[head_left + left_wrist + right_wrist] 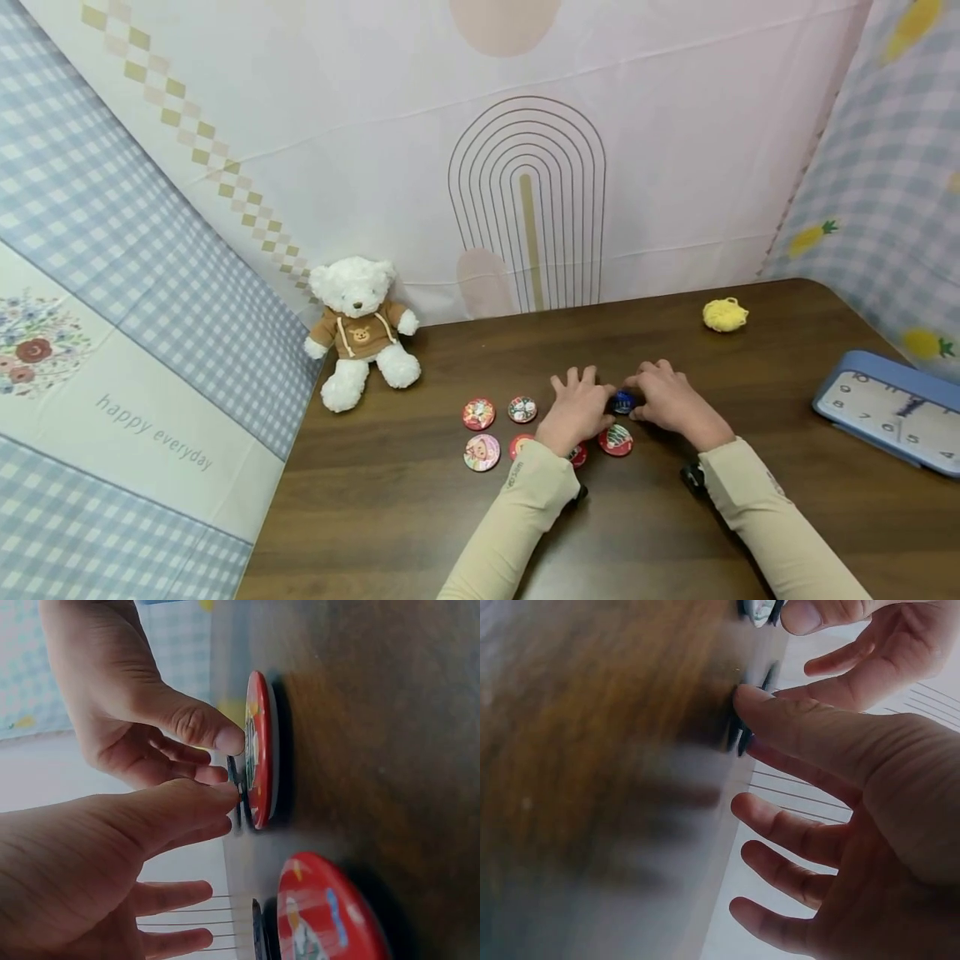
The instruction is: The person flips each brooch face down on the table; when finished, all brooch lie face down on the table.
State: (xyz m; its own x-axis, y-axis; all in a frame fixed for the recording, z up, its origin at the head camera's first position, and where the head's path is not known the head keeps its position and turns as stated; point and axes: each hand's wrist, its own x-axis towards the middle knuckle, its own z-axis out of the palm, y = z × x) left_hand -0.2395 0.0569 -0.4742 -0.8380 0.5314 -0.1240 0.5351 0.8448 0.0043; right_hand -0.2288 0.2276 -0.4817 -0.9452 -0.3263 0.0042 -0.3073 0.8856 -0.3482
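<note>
A small round blue badge [622, 402] lies between my two hands at the right end of a group of badges. My right hand [667, 398] pinches its edge between thumb and index finger, the other fingers spread apart. From the other side my left hand [573, 410] grips it with thumb and forefinger. The left wrist view shows both thumbs meeting at its thin dark edge. Just nearer to me sits a red badge with a green tree [616, 440]. Another red badge [577, 455] is partly hidden under my left wrist.
More badges lie left of my hands: a red patterned one [478, 413], a green-and-white one [522, 409], a pink one [482, 452] and a partly covered red one [519, 445]. A white teddy bear [360, 333], yellow yarn [725, 315] and a blue clock [892, 408] stand around.
</note>
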